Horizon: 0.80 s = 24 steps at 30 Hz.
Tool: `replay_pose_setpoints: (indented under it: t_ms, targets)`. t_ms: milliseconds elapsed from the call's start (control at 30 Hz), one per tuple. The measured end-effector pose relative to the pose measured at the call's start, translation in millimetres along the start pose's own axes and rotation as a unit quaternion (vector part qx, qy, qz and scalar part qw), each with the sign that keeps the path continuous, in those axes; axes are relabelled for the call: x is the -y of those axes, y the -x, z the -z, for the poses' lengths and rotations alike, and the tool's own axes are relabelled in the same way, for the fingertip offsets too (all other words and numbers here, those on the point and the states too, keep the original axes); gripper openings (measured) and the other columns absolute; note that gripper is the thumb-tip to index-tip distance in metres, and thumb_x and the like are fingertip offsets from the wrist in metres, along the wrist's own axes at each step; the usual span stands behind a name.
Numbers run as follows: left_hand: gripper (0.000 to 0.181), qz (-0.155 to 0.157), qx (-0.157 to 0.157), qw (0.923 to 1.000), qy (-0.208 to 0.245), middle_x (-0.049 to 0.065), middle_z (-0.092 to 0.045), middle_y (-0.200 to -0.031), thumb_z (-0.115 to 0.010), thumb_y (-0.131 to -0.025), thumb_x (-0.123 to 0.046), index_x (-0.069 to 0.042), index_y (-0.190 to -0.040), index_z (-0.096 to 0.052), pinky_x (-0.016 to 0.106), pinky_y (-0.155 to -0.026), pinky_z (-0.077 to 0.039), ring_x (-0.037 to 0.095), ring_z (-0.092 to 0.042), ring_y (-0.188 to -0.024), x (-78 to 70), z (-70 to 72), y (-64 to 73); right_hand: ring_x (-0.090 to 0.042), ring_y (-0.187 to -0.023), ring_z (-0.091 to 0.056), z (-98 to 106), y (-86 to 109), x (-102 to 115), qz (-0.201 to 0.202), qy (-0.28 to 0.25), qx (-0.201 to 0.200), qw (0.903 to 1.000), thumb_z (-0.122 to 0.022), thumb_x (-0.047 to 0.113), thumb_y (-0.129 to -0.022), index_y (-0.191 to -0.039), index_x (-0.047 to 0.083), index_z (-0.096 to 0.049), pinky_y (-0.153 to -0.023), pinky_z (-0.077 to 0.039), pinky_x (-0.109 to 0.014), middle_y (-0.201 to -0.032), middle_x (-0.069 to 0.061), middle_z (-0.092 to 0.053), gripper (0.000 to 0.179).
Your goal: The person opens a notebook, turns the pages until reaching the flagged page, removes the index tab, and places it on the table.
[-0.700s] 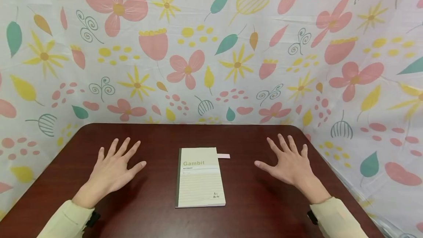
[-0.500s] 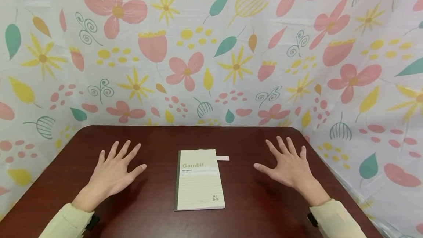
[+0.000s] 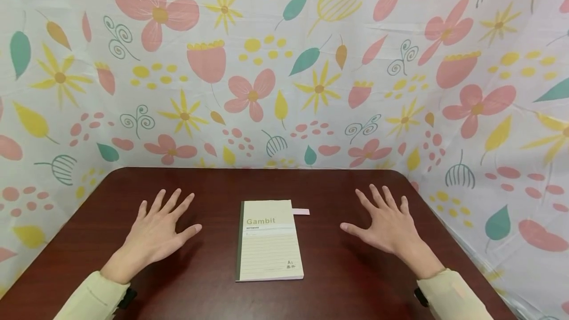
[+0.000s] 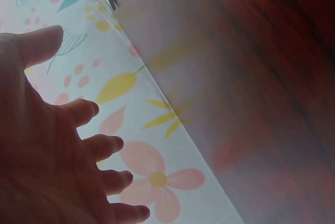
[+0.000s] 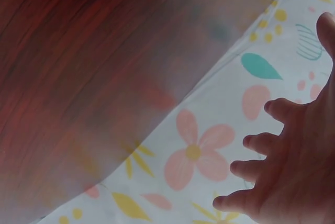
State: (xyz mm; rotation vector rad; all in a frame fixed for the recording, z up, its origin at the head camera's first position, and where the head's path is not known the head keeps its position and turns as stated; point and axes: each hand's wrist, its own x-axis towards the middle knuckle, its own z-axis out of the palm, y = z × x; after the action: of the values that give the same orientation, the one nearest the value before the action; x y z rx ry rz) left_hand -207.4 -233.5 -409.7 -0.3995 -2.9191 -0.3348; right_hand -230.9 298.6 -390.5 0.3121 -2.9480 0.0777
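Lying flat on the dark red-brown surface (image 3: 329, 295), between the left hand (image 3: 154, 235) and the right hand (image 3: 389, 226) and apart from both: a closed cream notebook (image 3: 271, 248). Printed with "Gambit" on the cover, and lined over the part nearer the wrists. Bound toward the left hand with a dark spine (image 3: 240, 246). Poking out toward the right hand, near the end by the fingertips (image 3: 189, 197): a pale pink tab (image 3: 302, 212). Spread, both hands, backs upward, with fingers fanned forward and thumbs pointing inward toward the notebook. Raised over the surface, with shadows below. Behind the left hand, a pale left sleeve (image 3: 92, 296); behind the right, a right sleeve (image 3: 454, 294), each with a small dark piece (image 3: 127, 299) at the cuff. Beyond the fingertips and out past both hands, a white cloth (image 3: 275, 28) printed with pink, yellow and green flowers and leaves.
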Motion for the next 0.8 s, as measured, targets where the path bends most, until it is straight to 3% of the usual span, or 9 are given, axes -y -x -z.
replay_pose_setpoints:
  t_ms: [367,800]
  targets:
    - [0.089,-0.016,-0.004,0.9999,-0.002,0.023,-0.032,-0.167,-0.062,-0.096,-0.067,-0.014,-0.164,-0.041,0.079,-0.112,-0.011,0.054,-0.017,-0.153,-7.3,-5.3,-0.8,-0.049,-0.156,-0.016,-8.9,-0.8,8.0,0.020,-0.007,-0.007,0.9997,-0.049,0.095,-0.081,-0.166,0.017,-0.038,-0.114,-0.007,-0.077,-0.168,-0.024,-0.028,0.116]
    - [0.092,-0.034,-0.016,0.9992,-0.010,0.023,-0.046,-0.159,-0.071,-0.092,-0.063,-0.014,-0.164,-0.041,0.077,-0.112,-0.018,0.052,-0.030,-0.148,-17.7,-13.5,-6.7,-0.050,-0.153,-0.023,-14.4,-1.9,18.5,0.039,-0.019,-0.009,0.9990,-0.056,0.094,-0.078,-0.165,0.016,-0.038,-0.116,-0.014,-0.073,-0.166,-0.024,-0.033,0.119]
